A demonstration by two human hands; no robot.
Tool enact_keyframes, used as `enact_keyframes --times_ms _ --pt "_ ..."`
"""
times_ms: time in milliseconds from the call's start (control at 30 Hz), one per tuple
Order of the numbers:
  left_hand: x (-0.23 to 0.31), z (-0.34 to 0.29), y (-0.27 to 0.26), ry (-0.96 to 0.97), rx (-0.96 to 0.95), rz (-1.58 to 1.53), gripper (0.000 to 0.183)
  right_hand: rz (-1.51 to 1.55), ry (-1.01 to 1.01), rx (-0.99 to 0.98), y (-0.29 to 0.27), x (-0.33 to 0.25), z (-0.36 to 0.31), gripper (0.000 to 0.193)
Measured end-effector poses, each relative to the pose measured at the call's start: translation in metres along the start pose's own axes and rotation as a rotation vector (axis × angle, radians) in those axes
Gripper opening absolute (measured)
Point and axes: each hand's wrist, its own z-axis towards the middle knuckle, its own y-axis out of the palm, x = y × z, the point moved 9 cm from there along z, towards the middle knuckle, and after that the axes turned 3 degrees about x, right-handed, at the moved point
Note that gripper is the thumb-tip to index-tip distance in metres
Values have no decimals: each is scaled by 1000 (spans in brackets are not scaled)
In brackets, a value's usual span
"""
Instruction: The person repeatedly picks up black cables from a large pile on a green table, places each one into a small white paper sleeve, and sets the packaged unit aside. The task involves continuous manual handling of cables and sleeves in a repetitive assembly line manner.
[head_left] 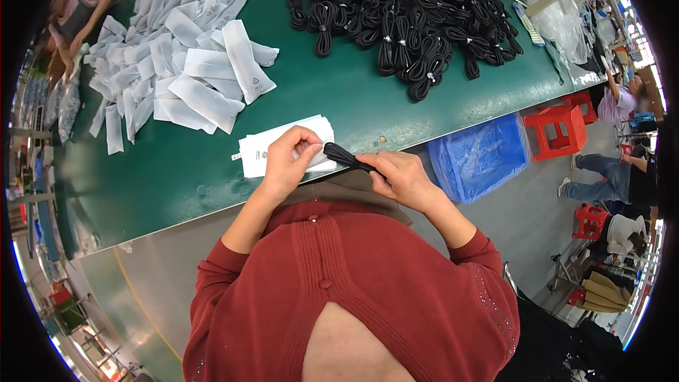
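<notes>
A: How are the hands placed?
B: The right hand (403, 178) grasps one end of a black cable bundle (344, 157) between thumb and fingers. The left hand (288, 159) is curled, thumb and forefinger drawn together; whether they pinch a sleeve edge cannot be told.

A: And the bundle itself?
B: It slants between the hands, near the table's front edge, its free looped end just beside the left fingertips.

A: What lies under the left hand?
B: A loosely fanned stack of flat white sleeves (256, 143), resting on the green table (315, 92).

A: Farther out on the table?
B: At far left, a heap of white sleeves (205, 64), overlapping at many angles; at far right, a heap of tied black cable bundles (417, 14).

A: Beyond the edge?
B: To the right, a blue bin (520, 143) lined with clear plastic, then a red stool (555, 131). Farther right stands a person in blue jeans (601, 177).
</notes>
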Motion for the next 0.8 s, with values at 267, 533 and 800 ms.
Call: enact_keyframes --times_ms 267,533,800 --pt "50 -9 12 360 -154 240 13 1046 885 -241 54 54 -19 28" --pt "66 -4 -2 380 -20 332 13 387 223 30 21 4 32 27" --pt "58 24 -60 64 120 -215 8 272 -15 343 -8 -14 80 39"
